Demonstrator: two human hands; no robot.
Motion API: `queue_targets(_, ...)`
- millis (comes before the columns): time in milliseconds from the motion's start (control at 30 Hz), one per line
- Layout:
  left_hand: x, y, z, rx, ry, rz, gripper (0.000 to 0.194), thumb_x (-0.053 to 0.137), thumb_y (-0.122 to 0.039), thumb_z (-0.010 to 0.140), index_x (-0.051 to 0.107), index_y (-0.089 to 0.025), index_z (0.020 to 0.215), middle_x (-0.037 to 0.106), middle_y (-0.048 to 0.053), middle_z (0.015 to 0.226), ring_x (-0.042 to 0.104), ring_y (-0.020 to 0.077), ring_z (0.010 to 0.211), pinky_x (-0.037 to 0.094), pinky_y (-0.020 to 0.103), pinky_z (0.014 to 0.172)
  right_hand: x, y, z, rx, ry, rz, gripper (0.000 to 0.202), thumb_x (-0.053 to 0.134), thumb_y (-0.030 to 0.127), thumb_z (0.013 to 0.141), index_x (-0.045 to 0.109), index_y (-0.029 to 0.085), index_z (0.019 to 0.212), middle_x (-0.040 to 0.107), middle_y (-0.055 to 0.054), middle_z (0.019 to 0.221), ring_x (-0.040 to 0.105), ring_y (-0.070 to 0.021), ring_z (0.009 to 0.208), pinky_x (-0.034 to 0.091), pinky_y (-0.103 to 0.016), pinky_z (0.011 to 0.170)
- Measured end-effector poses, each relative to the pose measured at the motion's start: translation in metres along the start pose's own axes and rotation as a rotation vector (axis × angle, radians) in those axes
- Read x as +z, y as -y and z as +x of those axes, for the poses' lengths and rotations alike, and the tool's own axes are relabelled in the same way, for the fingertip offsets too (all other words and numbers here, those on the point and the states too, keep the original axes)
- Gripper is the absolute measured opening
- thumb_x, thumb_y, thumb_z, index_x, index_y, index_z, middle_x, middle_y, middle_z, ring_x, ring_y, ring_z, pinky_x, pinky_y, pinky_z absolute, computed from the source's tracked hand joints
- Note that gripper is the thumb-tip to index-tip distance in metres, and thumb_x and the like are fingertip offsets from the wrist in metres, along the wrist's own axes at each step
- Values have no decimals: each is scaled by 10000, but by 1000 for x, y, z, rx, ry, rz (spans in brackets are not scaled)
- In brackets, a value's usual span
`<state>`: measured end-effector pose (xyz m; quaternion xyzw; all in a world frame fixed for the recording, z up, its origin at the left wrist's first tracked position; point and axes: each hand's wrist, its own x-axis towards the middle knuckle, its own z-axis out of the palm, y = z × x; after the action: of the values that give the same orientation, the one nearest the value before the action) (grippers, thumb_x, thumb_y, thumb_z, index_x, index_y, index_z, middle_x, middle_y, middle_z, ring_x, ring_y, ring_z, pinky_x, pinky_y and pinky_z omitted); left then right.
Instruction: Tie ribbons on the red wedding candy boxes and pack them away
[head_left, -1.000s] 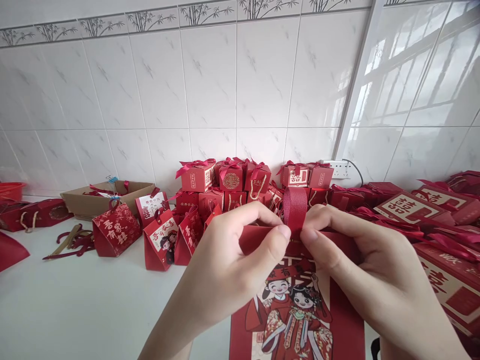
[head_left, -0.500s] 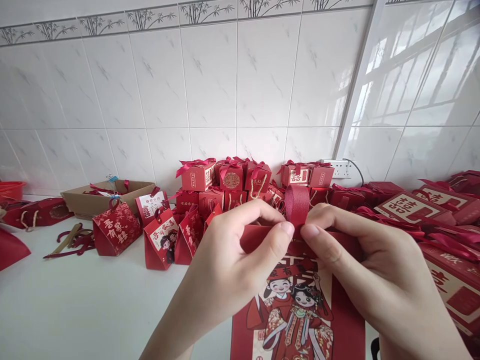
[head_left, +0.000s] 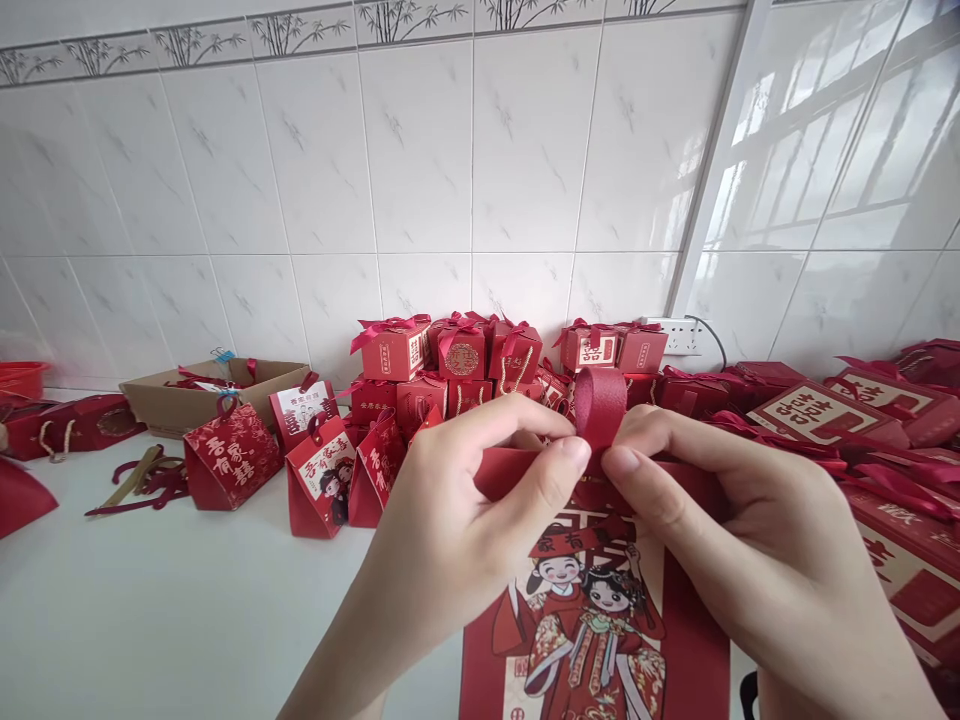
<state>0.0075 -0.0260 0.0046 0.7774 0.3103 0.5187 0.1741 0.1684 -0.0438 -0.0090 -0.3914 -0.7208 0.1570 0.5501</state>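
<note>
A red gift box (head_left: 592, 620) printed with a cartoon couple in traditional dress stands close in front of me. A dark red strap loop (head_left: 602, 400) rises from its top edge. My left hand (head_left: 510, 490) pinches the top edge at the left side of the loop, thumb in front and fingers behind. On the other side, my right hand (head_left: 720, 520) pinches the same edge with thumb and index finger. The thumbs are a small gap apart, just below the loop. My fingers hide part of the box's top edge.
Small finished triangular boxes (head_left: 234, 455) stand to the left, beside loose straps (head_left: 150, 480). Behind them is a cardboard tray (head_left: 157, 408). Stacked red ribboned boxes (head_left: 390, 350) line the tiled wall, and flat red boxes (head_left: 825, 415) pile up at the right near a power strip (head_left: 679, 337).
The strap loop has turned slightly and shows more of its curve. Both hands keep nearly the same grip and place on the box.
</note>
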Motion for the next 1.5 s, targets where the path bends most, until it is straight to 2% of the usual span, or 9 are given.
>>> queue_targets(333,-1,-1,1,-30,-2,-10,160,549,-306,836,623,-196,746,567,-29,584,464,64,466,363,170,414,1,-1,2,12,0,-3,250,524,380,865,564,204,692,450,44,393,356,-71,331,275,-177,298)
queue_targets(567,-1,-3,2,-71,19,-53,179,550,-325,829,629,-186,749,601,3,633,522,101,545,392,181,437,0,0,3,19,5,5,258,540,396,853,565,204,683,440,38,404,361,-78,334,275,-193,296)
queue_targets(1133,-2,-2,2,-98,49,-51,181,539,-327,834,621,-189,749,570,-16,589,464,76,465,356,185,407,1,0,2,39,8,45,246,558,398,844,563,210,685,442,40,396,349,-79,337,261,-193,306)
queue_targets(1367,-3,-3,2,-115,44,-106,195,550,-344,827,626,-189,735,588,-8,601,485,86,489,359,184,414,-1,-3,2,47,41,52,234,561,396,844,560,210,702,441,44,409,353,-79,341,276,-188,310)
queue_targets(1433,-5,2,4,-149,82,-198,266,526,-407,834,635,-185,738,581,-2,570,501,96,479,371,191,414,-4,-3,1,60,82,74,218,573,389,839,567,209,716,457,39,429,374,-83,356,296,-190,325)
queue_targets(1500,-8,9,8,-217,181,-343,362,466,-481,848,645,-174,776,588,15,559,539,117,488,402,203,428,-6,-2,1,60,115,108,218,577,379,839,576,205,707,485,26,485,417,-91,407,332,-193,361)
